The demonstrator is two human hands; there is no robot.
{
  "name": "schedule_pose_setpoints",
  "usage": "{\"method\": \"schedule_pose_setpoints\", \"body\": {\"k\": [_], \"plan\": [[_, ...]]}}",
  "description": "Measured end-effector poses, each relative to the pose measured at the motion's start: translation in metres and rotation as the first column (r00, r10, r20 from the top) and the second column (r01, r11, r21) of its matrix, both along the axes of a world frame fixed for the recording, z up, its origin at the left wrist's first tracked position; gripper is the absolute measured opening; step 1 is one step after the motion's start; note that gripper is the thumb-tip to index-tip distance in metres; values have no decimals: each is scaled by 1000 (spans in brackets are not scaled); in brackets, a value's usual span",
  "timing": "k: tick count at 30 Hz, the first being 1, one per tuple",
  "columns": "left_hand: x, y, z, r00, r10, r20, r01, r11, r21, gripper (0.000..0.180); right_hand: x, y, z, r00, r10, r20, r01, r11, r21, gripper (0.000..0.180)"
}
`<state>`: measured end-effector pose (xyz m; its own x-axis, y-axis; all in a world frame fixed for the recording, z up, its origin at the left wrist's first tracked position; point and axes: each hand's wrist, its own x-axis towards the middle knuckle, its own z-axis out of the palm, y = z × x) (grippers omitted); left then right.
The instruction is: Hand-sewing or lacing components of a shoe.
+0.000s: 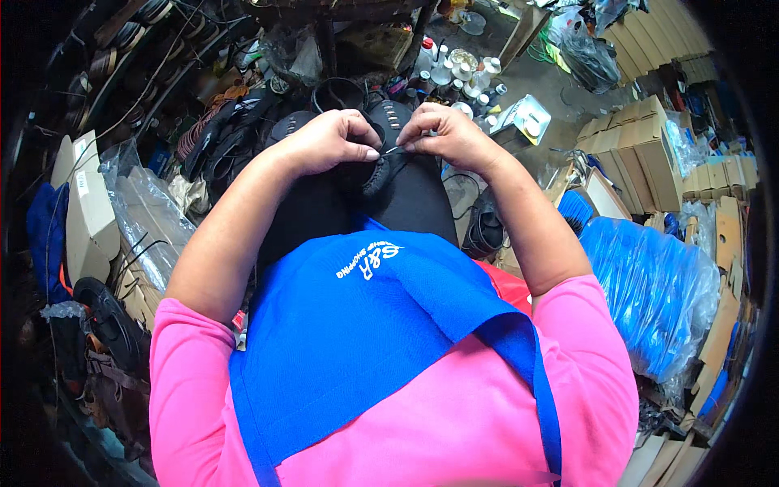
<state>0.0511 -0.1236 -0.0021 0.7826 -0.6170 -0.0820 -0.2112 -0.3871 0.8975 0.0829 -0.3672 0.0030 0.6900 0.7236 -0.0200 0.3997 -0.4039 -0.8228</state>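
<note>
Both my hands meet above my lap, close to my knees. My left hand (339,142) is closed, thumb and forefinger pinched together; what it grips is too small to make out. My right hand (449,136) pinches a thin, shiny needle-like piece (392,151) that points toward my left fingertips. Just under the fingers a black shoe (375,177) with a ribbed, stitched-looking edge rests between my thighs, partly hidden by my left hand. A dark strand seems to hang below my right fingers.
Bottles and jars (466,77) cluster on the floor beyond my knees, beside a white open tin (526,120). Cardboard boxes (637,150) and a plastic-wrapped blue bundle (649,284) are at right. At left are clear plastic sheeting (146,207), a pale box (88,219) and black footwear (114,325).
</note>
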Motion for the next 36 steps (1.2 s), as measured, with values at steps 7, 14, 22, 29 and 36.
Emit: {"method": "schedule_pose_setpoints", "body": {"k": [7,14,22,29,36], "plan": [[3,-2,-9,997,11,-71,-14,999,-34,17,-5,3,-6,996,74,-52,-72,997,37,14],[1,-1,-1,991,-49,-128,55,997,44,24,-30,0,-15,991,-56,119,43,993,112,17],[1,-1,5,985,-150,-81,162,970,182,32,-27,12,24,920,178,350,-83,959,-270,17],[0,-3,-11,974,-68,217,31,985,170,22,-31,41,39,787,391,477,-81,833,-548,15],[6,1,-24,981,34,192,-45,998,54,22,-28,33,28,956,200,214,-88,892,-443,18]]}}
